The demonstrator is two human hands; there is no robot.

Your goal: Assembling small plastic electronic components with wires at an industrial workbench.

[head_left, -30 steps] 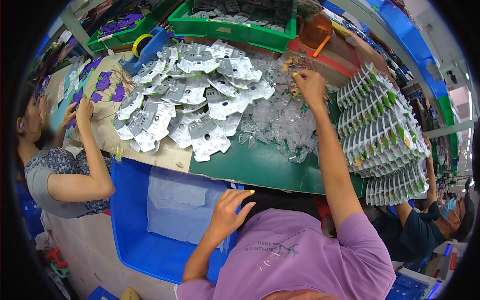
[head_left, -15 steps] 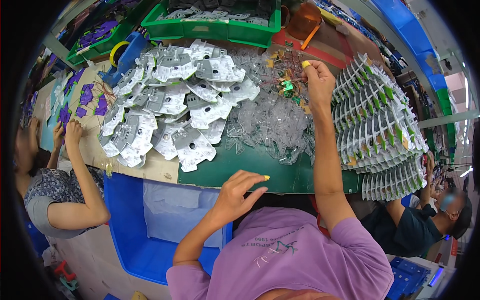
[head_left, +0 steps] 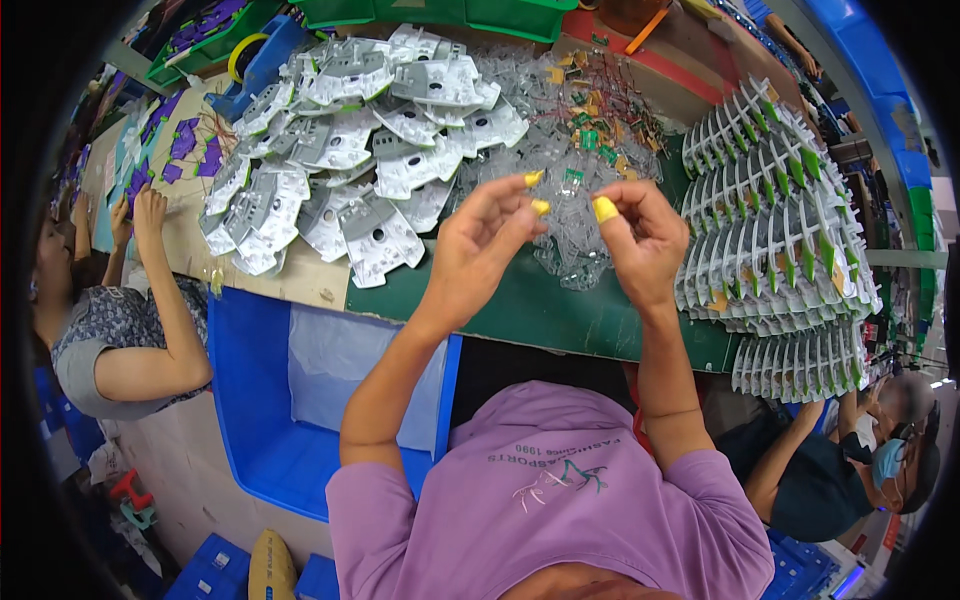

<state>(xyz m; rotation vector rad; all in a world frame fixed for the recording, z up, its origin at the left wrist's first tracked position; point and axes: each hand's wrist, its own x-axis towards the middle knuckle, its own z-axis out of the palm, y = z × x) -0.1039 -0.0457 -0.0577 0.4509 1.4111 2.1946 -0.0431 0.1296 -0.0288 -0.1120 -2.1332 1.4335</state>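
My left hand (head_left: 485,245) and my right hand (head_left: 640,240) are raised close together over the green table mat (head_left: 560,315), with yellow finger cots on the fingertips. The left hand's thumb and forefinger are apart, with nothing visible between them. The right hand's fingers are curled in, and whether they pinch something is too small to tell. Right under the hands lies a heap of clear plastic pieces (head_left: 580,255). Just beyond it is a scatter of small green and brown components (head_left: 600,115).
A pile of grey-white moulded plates (head_left: 350,150) covers the table's left. White fanned racks with green tips (head_left: 780,220) stand at the right. A blue bin (head_left: 270,400) sits below the table edge. One person (head_left: 120,330) works at left, another (head_left: 850,450) at lower right.
My right hand has drawn back from the small components toward me. My left hand has risen from the table's near edge to meet it over the clear pieces.
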